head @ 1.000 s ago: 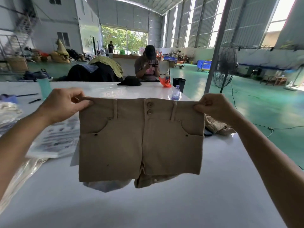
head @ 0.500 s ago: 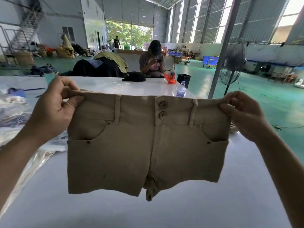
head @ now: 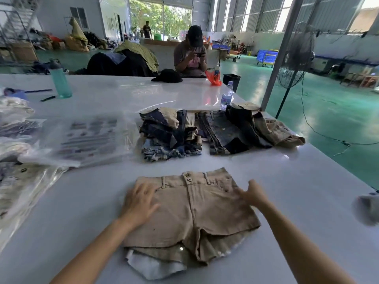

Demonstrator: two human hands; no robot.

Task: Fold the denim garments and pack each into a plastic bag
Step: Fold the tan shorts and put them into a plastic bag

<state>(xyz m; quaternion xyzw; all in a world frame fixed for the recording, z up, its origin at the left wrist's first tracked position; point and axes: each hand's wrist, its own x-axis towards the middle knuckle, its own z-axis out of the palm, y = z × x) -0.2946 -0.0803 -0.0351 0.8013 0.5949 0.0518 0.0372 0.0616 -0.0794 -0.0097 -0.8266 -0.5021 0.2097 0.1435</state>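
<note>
A pair of tan denim shorts [head: 196,210] lies flat, front side up, on the white table [head: 297,201] right before me. My left hand [head: 139,203] rests flat on its left half with fingers spread. My right hand [head: 253,194] presses on its right edge with straight fingers. Behind the shorts lie a pile of blue denim garments [head: 170,136] and a second pile of dark and tan ones [head: 246,130]. A stack of clear plastic bags [head: 86,138] lies at the left.
Packed bags [head: 18,181] crowd the table's left edge. A teal bottle [head: 60,80], a water bottle [head: 226,97], a black cap [head: 168,75] and pens stand further back. A person sits at the far side. A standing fan [head: 295,58] and the table's right edge are at the right.
The shorts were held up in the air by the waistband with both hands. They now lie flat on the table, and both hands have let go and rest on them.
</note>
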